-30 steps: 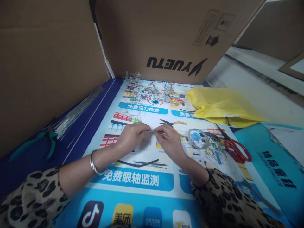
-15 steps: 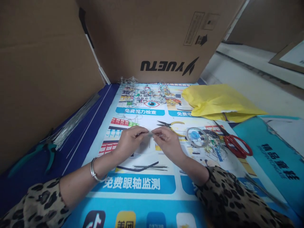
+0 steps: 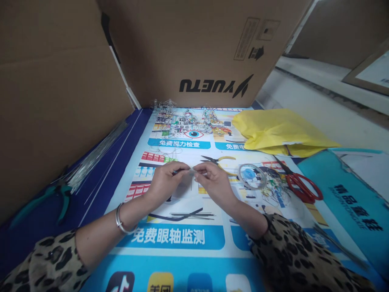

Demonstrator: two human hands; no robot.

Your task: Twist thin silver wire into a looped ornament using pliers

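My left hand (image 3: 168,178) and my right hand (image 3: 215,180) meet over the middle of the printed mat. Thumb and fingertips of each are closed in a pinch. Between them is a small, pale, clear-looking piece (image 3: 191,172), too small to name, and a thin dark wire (image 3: 191,185) hangs below it. Just beyond my right hand lie yellow-handled pliers (image 3: 225,159). A ring-shaped coil of wire (image 3: 264,178) sits to the right, beside a tangle of fine wire pieces (image 3: 276,188). Nearer me, below the hands, are several thin dark strips (image 3: 194,215).
Red-handled scissors (image 3: 306,188), a yellow bag (image 3: 282,129) and a slim metal tool (image 3: 340,245) lie on the right. On the left are teal-handled pliers (image 3: 62,194) and a wire bundle (image 3: 94,156). Wire pieces (image 3: 209,115) lie before the cardboard wall (image 3: 182,44).
Both hands stay in nearly the same place with the same pinch. The small pale piece shows slightly more between the fingertips. The view has shifted very slightly.
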